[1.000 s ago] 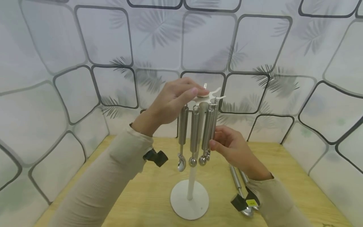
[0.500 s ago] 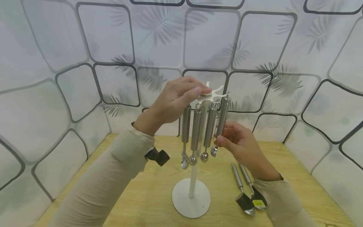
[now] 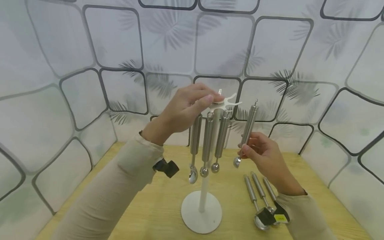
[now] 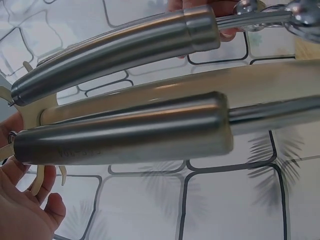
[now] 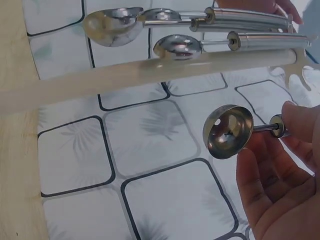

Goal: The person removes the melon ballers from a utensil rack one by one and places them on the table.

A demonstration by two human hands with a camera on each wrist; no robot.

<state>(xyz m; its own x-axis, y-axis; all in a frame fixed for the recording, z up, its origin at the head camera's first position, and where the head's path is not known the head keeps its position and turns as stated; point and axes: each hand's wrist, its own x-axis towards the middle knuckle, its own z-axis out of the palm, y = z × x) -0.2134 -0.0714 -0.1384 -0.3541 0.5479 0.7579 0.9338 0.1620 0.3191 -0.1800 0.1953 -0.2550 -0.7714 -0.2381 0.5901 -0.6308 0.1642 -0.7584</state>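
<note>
A white rack stands upright on its round base, with steel-handled scoops hanging from its hooked top. My left hand rests over that top, fingers lying on the centre knob. Hanging on the near side are several utensils, such as a round-bowled scoop and a larger scoop. Right of the rack, my right hand holds a melon baller low on its handle, between thumb and fingers. Its round bowl points down and has a small hole. The melon baller is off the hooks.
Several steel utensils lie side by side on the wooden table, right of the rack base and partly covered by the right wrist's camera. Patterned wall covering encloses the table at the back and both sides.
My right hand has unhooked the melon baller and carried it right, away from the rack. My left hand has stayed on the rack's top.
</note>
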